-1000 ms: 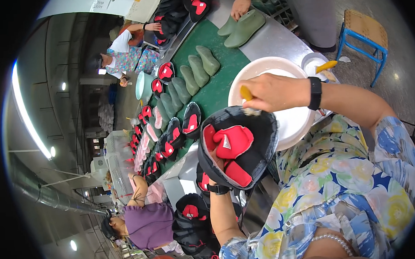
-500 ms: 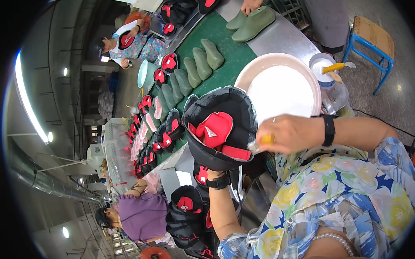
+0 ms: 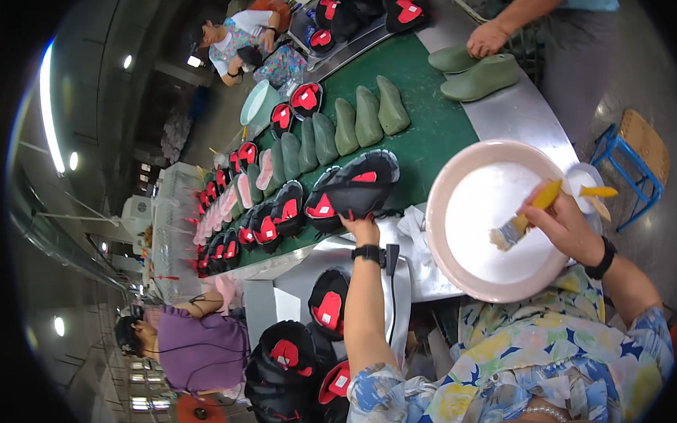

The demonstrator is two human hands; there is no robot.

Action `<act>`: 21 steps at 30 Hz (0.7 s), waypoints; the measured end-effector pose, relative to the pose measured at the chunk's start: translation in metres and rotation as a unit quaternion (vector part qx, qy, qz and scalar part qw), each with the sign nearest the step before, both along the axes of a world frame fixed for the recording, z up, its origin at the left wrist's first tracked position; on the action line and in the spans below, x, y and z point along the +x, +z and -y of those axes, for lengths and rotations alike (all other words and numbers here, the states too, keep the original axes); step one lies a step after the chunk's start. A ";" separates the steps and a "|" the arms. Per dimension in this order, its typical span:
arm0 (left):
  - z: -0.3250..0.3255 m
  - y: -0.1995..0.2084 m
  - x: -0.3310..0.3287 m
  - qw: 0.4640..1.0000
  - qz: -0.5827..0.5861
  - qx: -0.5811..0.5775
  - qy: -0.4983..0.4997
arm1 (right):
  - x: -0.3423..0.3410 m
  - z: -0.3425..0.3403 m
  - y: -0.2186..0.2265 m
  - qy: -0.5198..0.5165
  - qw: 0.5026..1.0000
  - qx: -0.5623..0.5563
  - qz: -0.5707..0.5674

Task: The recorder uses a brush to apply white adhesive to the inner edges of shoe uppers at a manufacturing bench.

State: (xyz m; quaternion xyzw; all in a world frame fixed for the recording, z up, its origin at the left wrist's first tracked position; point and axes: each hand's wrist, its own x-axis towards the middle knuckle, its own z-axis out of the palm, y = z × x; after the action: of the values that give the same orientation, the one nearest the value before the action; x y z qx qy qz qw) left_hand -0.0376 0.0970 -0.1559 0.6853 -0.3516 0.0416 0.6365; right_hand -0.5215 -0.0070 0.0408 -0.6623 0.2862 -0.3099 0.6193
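My left hand grips the lower edge of a black shoe upper with a red lining, over the green table. Another black and red upper is right beside it. In my right hand is a paintbrush with a yellow handle, my fingers closed round it. Its pale bristles point down over a pink basin of white liquid; whether they touch the liquid I cannot tell.
Green shoe lasts stand in a row on the green table, with more uppers alongside. Near my left forearm are stacked black uppers. A tub with a yellow-handled brush stands beyond the basin. A co-worker's hand touches lasts at far right.
The upper has gone from in front of me to the table, my left hand still on it. My right hand has moved the brush from the upper's rim to over the basin.
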 end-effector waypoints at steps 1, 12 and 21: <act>0.041 -0.001 -0.014 0.888 -0.415 -0.193 -0.044 | 0.002 0.002 -0.005 -0.016 1.000 0.016 0.002; -0.038 0.095 0.036 0.919 0.254 0.298 0.044 | 0.004 0.033 -0.011 -0.043 0.998 -0.017 -0.049; -0.377 -0.003 0.049 0.736 -0.149 0.590 0.295 | -0.017 0.013 -0.019 0.070 0.997 0.031 0.002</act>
State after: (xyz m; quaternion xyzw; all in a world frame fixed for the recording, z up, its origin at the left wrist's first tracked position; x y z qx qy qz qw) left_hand 0.0116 0.4738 -0.1584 0.9903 0.0135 -0.0907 0.1042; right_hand -0.5382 -0.0201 0.0217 -0.6607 0.2469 -0.2578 0.6604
